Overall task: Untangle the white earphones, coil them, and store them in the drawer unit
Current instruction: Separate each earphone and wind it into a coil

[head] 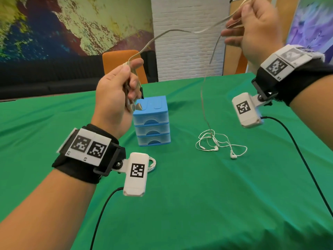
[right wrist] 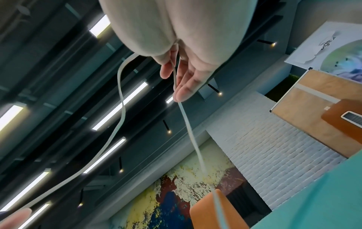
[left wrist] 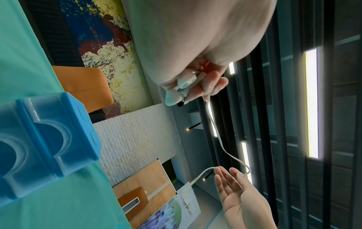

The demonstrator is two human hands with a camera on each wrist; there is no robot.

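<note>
Head view: left hand (head: 115, 91) grips the earbud end of a flat beige cable (head: 173, 30); right hand (head: 252, 31), fingers loosely spread, has the cable draped over them. White earphones (head: 218, 145) lie tangled on the green desk (head: 198, 204), right of the blue drawer unit (head: 152, 121).

Left wrist view: fingers (left wrist: 207, 86) curled round earbuds.

Right wrist view: cable runs across straight fingers (right wrist: 186, 86).

Judgement: the white cord is light, limp and thin, snags easily; take it at a bud or plug.
</note>
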